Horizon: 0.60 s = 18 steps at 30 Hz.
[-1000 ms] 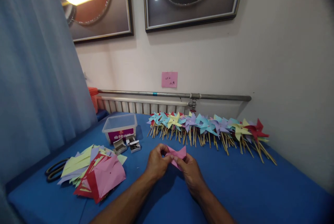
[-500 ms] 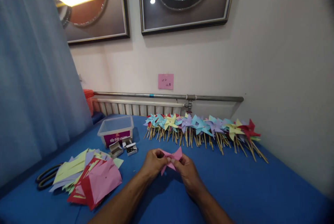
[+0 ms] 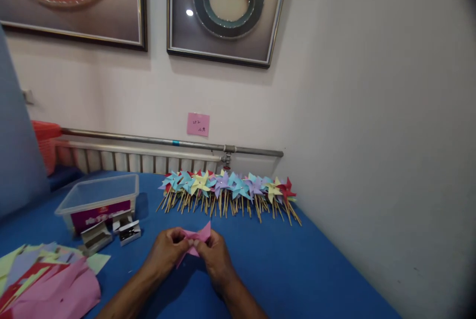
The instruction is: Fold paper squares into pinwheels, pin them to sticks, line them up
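A pink paper pinwheel (image 3: 202,235) with folded, pointed blades is held between both hands just above the blue table. My left hand (image 3: 169,249) pinches its left side, the thumb pressed near the centre. From the right, my right hand (image 3: 215,254) grips the paper, its thumb tip meeting the left thumb at the middle. The thumbs cover the pinwheel's centre, so any pin there is hidden. Beyond the hands lies a row of finished-looking paper pinwheels (image 3: 238,186) on thin wooden sticks, in blue, yellow, purple and red.
At left stand a clear plastic tub (image 3: 100,190) and small open boxes (image 3: 128,230), one holding small dark pieces. A pile of coloured paper sheets (image 3: 55,289) lies at the front left. A metal pipe (image 3: 148,139) and wall border the blue table (image 3: 297,269) behind.
The camera view has turned to the right, so everything sits further left in the picture. Both hands keep their pinch on the pink pinwheel, with little visible change in the fingers.
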Available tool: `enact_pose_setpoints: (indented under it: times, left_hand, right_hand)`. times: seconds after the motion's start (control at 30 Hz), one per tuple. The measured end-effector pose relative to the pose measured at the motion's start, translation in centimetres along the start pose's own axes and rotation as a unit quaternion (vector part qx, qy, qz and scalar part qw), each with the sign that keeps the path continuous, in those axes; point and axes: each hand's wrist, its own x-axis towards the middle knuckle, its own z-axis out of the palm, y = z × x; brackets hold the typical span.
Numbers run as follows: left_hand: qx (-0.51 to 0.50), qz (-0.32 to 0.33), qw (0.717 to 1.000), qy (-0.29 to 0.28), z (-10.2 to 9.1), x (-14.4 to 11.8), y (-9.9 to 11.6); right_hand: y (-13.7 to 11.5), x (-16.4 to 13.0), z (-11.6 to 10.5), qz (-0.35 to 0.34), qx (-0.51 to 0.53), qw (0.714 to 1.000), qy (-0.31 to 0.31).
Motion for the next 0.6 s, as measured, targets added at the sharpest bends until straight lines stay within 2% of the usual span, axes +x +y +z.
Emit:
enact_pose_setpoints:
  times: [0.17,0.6]
  left_hand:
    - [-0.008,-0.004,1.000,0.009,0.2,0.0,-0.3]
    - [0.029,-0.011,0.999,0.019,0.4,-0.5,1.2]
  right_hand:
    - [-0.7,-0.5,0.0,0.010,0.018,1.000,0.010]
    - [-1.3,-0.6,0.4,0.020,0.002,0.999,0.033]
